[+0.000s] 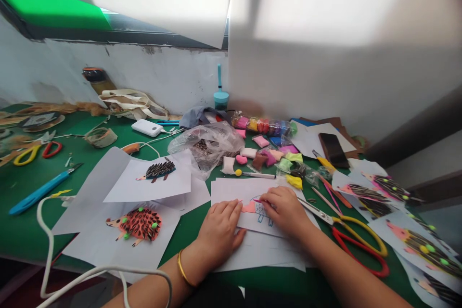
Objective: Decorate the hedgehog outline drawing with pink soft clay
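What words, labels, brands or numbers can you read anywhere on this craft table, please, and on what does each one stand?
None can be read. Any print on the clear tube of modelling clay is too small and blurred to read. The sheet of paper under the left hand shows a drawing, with no legible words.

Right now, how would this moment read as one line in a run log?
left hand: flat on paper | right hand: on hedgehog drawing | nearby: yellow-and-red scissors

The right hand hides most of the drawing, and the thin pink thing in its fingers is perhaps a pencil, too small to tell. The hedgehog pictures at near right run out of view.
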### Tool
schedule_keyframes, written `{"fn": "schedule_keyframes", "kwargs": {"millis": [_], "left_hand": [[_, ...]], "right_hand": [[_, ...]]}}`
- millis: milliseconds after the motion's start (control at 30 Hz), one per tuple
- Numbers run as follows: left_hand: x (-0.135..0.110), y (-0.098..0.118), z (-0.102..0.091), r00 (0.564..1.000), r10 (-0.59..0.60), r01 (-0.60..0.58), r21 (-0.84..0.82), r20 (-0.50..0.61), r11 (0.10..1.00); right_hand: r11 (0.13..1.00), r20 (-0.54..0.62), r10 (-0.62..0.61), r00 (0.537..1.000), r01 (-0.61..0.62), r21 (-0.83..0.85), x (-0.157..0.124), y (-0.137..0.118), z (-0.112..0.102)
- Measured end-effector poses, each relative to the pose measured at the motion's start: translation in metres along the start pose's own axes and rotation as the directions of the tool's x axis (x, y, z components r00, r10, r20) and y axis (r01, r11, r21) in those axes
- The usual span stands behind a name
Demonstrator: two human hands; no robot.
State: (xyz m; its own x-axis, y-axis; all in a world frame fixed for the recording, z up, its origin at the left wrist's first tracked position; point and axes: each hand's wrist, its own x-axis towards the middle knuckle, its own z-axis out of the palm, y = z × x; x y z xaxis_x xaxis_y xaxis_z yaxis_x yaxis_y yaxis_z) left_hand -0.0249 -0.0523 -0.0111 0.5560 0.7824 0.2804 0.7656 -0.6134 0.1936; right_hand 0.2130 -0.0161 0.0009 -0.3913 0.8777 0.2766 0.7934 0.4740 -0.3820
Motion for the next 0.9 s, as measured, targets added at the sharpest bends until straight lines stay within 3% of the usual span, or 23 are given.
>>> {"fn": "schedule_keyframes", "kwargs": {"millis": [367,900], "left_hand": [[0.001,-0.003,-0.001,0.999,0.001,0.000,-0.010,0.035,1.000],[0.023,-0.010,-0.015,0.997,0.037,-0.035,-0.023,0.074,0.999]], "right_hand": [[0.986,-0.041,0.127,0.991,-0.121,0.116,-0.010,0.014,0.008],[0.984,-0.075,0.121,0.990,-0.109,0.142,-0.010,0.016,0.014]]}}
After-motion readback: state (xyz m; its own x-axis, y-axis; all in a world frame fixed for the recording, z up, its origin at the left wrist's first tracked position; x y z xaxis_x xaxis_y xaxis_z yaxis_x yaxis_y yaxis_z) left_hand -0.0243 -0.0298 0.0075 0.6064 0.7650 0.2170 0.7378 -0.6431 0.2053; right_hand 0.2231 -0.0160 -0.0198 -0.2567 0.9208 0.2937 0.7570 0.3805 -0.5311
